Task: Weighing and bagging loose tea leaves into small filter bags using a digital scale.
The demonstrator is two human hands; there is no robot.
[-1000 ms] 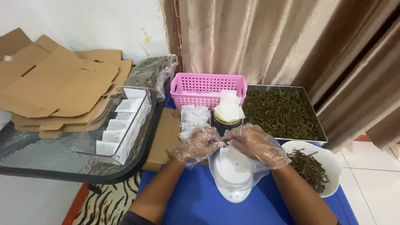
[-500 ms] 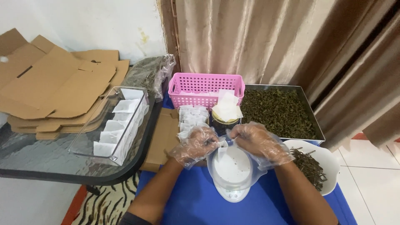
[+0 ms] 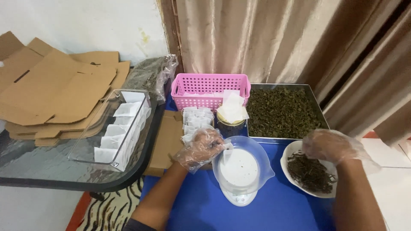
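Left hand (image 3: 201,147), in a clear plastic glove, closed around a small white paper sachet (image 3: 225,147) at the rim of the clear bowl (image 3: 261,154) on the white scale (image 3: 238,197), just to its right. Right hand (image 3: 327,145), gloved likewise, curled loosely over the white dish (image 3: 287,155) of dark dried leaves (image 3: 310,173); whether any leaves pinched, not possible to tell. Sachet well apart from the right hand, bowl and scale between the two. Just beyond the left hand, a stack of empty sachets (image 3: 197,119) and one dark jar (image 3: 231,126) topped with more. Farther back, one pink basket (image 3: 209,87) and one metal tray (image 3: 282,111) of dried leaves. Left of the left hand, one clear tray (image 3: 113,128) holding some six filled sachets in a row, on a glass table (image 3: 51,167), beside flat cardboard sheets (image 3: 51,90). One bowl, one scale, one dish in all.
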